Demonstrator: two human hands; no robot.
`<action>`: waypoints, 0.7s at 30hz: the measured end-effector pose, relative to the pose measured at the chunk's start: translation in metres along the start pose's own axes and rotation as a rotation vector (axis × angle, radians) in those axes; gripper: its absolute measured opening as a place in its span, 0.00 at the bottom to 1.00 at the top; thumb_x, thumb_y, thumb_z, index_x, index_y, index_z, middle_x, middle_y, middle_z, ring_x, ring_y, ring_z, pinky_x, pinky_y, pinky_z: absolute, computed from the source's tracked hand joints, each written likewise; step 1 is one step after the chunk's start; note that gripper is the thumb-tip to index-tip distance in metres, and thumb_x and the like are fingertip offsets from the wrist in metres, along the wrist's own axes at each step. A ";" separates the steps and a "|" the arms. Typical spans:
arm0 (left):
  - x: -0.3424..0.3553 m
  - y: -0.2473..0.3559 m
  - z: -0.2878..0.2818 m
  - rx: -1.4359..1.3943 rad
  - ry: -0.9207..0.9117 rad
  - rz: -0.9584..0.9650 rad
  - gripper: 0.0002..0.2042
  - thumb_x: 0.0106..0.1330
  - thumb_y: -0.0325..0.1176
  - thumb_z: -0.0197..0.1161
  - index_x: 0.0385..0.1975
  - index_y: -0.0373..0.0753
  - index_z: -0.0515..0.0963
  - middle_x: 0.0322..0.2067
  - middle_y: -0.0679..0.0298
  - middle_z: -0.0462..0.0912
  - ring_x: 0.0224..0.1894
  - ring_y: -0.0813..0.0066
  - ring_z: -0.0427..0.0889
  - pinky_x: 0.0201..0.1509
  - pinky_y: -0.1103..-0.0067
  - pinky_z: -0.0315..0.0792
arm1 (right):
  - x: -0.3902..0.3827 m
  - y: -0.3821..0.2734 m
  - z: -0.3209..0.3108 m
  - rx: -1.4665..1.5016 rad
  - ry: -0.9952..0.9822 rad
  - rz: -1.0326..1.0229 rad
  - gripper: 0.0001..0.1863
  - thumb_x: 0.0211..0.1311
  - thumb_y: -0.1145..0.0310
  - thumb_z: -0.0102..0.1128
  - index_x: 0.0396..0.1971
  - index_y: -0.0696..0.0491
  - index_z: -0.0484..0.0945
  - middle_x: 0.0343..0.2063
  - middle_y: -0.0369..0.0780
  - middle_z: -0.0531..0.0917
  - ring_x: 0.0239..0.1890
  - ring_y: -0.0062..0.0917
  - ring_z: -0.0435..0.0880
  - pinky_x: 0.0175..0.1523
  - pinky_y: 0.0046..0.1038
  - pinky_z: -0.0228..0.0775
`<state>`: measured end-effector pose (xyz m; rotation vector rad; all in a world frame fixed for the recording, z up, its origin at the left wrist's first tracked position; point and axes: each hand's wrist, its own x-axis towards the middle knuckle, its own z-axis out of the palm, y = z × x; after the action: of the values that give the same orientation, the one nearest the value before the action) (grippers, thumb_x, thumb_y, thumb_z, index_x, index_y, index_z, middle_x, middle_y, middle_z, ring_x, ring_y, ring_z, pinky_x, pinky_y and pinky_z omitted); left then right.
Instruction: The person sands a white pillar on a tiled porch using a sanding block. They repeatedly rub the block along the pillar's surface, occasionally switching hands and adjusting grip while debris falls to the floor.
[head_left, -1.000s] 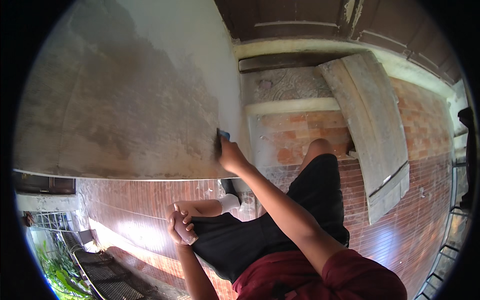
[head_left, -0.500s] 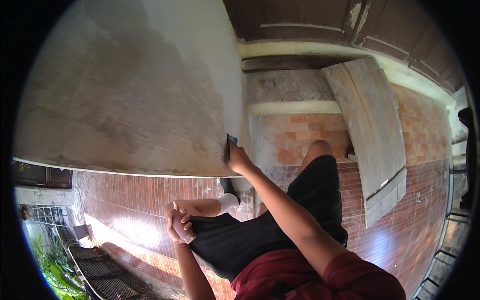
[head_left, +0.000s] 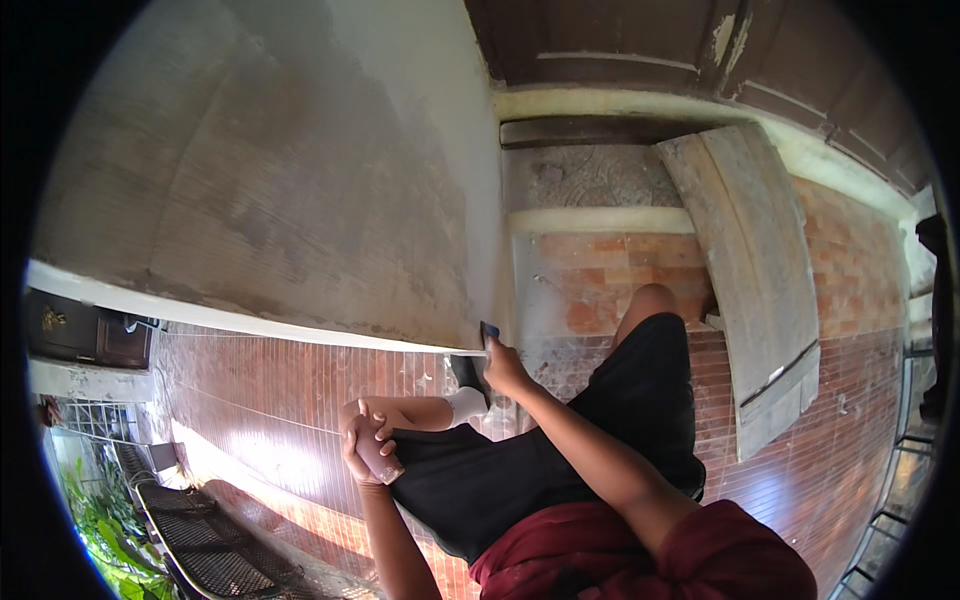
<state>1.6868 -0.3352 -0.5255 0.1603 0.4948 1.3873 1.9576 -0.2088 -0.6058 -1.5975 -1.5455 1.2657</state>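
Note:
My right hand (head_left: 507, 369) is closed round a small dark, bluish flat tool (head_left: 489, 332); its exact kind does not show. The tool is at the lower right corner of a pale wall (head_left: 300, 200), whose surface carries a large grey-brown, streaky patch. Down by my bent knee, my left hand (head_left: 362, 450) grips a dull reddish-brown block-like piece (head_left: 381, 456). That piece has a pale, rough end, and my fingers hide part of it.
A long weathered wooden board (head_left: 760, 270) leans at the right, beside a low step (head_left: 600, 220). Brown doors (head_left: 640, 45) stand beyond. Reddish tiles (head_left: 260, 385) cover the floor. A black mesh bench (head_left: 215, 540) and green plants (head_left: 115, 540) are at the lower left.
My right hand has moved down with the flat tool, from the wall's surface to near its lower edge. My left hand still holds the reddish-brown piece. The view has shifted slightly.

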 end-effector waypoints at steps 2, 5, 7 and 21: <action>-0.001 0.000 0.000 0.021 0.046 0.022 0.31 0.63 0.41 0.61 0.65 0.46 0.57 0.46 0.57 0.68 0.35 0.73 0.68 0.30 0.80 0.71 | -0.002 -0.002 0.003 -0.014 0.045 -0.087 0.29 0.50 0.84 0.45 0.58 0.65 0.63 0.32 0.61 0.79 0.37 0.53 0.80 0.43 0.47 0.71; -0.003 0.000 0.001 0.023 0.055 0.023 0.31 0.64 0.41 0.60 0.65 0.46 0.56 0.46 0.57 0.68 0.35 0.73 0.68 0.31 0.80 0.71 | -0.004 -0.008 0.004 0.048 0.065 -0.074 0.28 0.53 0.84 0.45 0.58 0.64 0.63 0.29 0.62 0.78 0.35 0.54 0.80 0.41 0.47 0.70; -0.005 -0.001 0.000 0.014 0.052 0.024 0.31 0.64 0.41 0.59 0.65 0.46 0.56 0.46 0.56 0.69 0.35 0.72 0.68 0.31 0.80 0.71 | -0.005 -0.014 0.000 0.109 0.067 -0.096 0.28 0.54 0.83 0.45 0.59 0.63 0.63 0.29 0.62 0.78 0.35 0.53 0.80 0.40 0.47 0.70; 0.001 0.001 0.001 0.083 0.031 0.008 0.29 0.65 0.42 0.59 0.65 0.46 0.58 0.49 0.55 0.67 0.37 0.71 0.69 0.33 0.79 0.72 | 0.025 -0.078 -0.046 0.159 0.093 -0.143 0.28 0.47 0.81 0.50 0.54 0.63 0.66 0.35 0.59 0.80 0.41 0.52 0.80 0.48 0.44 0.72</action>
<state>1.6865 -0.3343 -0.5242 0.2087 0.5778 1.3799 1.9635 -0.1625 -0.5247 -1.3999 -1.4376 1.1879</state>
